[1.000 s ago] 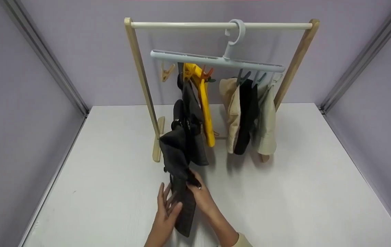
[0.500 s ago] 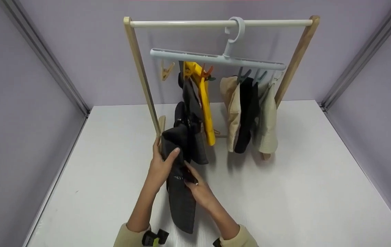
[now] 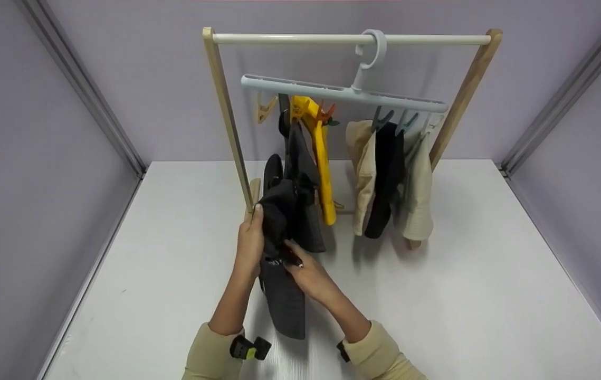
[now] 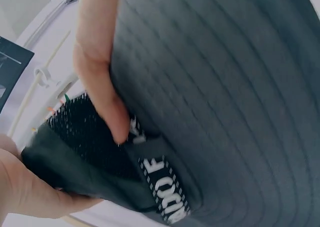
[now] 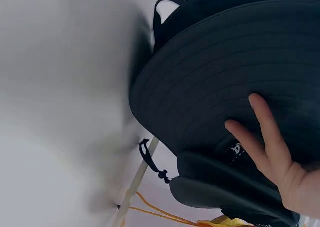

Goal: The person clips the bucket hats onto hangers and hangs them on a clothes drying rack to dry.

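Note:
I hold a dark grey wide-brimmed sun hat [image 3: 285,303] in both hands, below the left part of the hanger. Its stitched brim hangs toward me. White lettering [image 4: 159,182] shows on a band at its crown in the left wrist view. My left hand [image 3: 250,245] grips the upper left side, thumb upward. My right hand [image 3: 311,274] holds the middle near the lettering, thumb and fingers close together. A black chin strap [image 5: 150,159] with a cord lock dangles in the right wrist view. Behind, overlapping the held hat, a second dark hat [image 3: 308,221] hangs.
A wood-and-white rack [image 3: 305,39] carries a pale blue clip hanger [image 3: 326,91], tilted down to the right. From its clips hang a yellow item [image 3: 326,184], a beige hat [image 3: 364,184], a black one [image 3: 382,179] and a pale grey-green one [image 3: 417,200]. A peach clip [image 3: 265,110] holds nothing.
My left hand has moved up from beside the lower brim to grip the hat's upper left side. The hat and my right hand have shifted slightly toward the rack.

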Demonstrator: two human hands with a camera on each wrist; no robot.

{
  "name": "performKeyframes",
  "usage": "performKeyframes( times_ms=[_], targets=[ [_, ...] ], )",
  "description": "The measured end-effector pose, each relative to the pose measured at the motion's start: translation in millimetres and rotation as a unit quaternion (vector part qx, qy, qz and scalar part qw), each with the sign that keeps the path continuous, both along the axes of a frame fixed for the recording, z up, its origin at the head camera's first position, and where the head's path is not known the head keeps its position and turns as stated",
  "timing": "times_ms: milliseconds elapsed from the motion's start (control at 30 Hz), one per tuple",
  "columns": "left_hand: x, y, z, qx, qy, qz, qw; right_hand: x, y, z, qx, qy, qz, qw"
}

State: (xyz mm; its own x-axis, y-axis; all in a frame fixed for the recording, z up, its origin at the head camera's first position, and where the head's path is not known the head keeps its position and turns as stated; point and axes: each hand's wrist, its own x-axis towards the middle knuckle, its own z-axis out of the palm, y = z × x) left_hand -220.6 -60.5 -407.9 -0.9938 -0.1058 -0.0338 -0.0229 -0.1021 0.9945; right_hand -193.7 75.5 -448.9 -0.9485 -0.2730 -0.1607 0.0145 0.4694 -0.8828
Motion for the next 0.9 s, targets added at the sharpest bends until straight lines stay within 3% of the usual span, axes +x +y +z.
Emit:
performKeyframes(
  times_ms=[167, 300, 400, 533, 633, 733, 900],
  targets=[
    [-5.3, 0.0, -6.1, 0.088, 0.028, 0.052, 0.9943, -9.0, -0.7, 4.6, 0.051, 0.025, 0.011, 0.9983],
    [-8.2, -2.7, -9.3, 0.143, 0.028, 0.09, 0.9852, -8.2, 3.4, 15.3, 0.068, 0.05, 0.049, 0.9953],
    [-9.0, -5.0, -9.6, 0.149, 0.017, 0.109, 0.9827, -5.5, 7.2, 33.7, 0.099, 0.062, 0.091, 0.989],
    [-10.4, -6.1, -8.7, 0.147, 0.015, 0.119, 0.9819, -9.7, 10.3, 72.9, 0.124, 0.093, 0.131, 0.9791],
    [-11.9, -5.1, -9.1, 0.151, 0.02, 0.124, 0.9805, -23.0, 10.2, 107.3, 0.103, 0.116, 0.127, 0.9797],
    [-13.3, -2.4, -10.0, 0.157, 0.021, 0.125, 0.9795, -45.4, 7.2, 140.9, 0.073, 0.123, 0.101, 0.9845],
    [-14.3, 3.2, -11.6, 0.144, 0.014, 0.111, 0.9832, -91.9, -4.8, 180.9, -0.002, 0.062, 0.068, 0.9958]
  ],
)
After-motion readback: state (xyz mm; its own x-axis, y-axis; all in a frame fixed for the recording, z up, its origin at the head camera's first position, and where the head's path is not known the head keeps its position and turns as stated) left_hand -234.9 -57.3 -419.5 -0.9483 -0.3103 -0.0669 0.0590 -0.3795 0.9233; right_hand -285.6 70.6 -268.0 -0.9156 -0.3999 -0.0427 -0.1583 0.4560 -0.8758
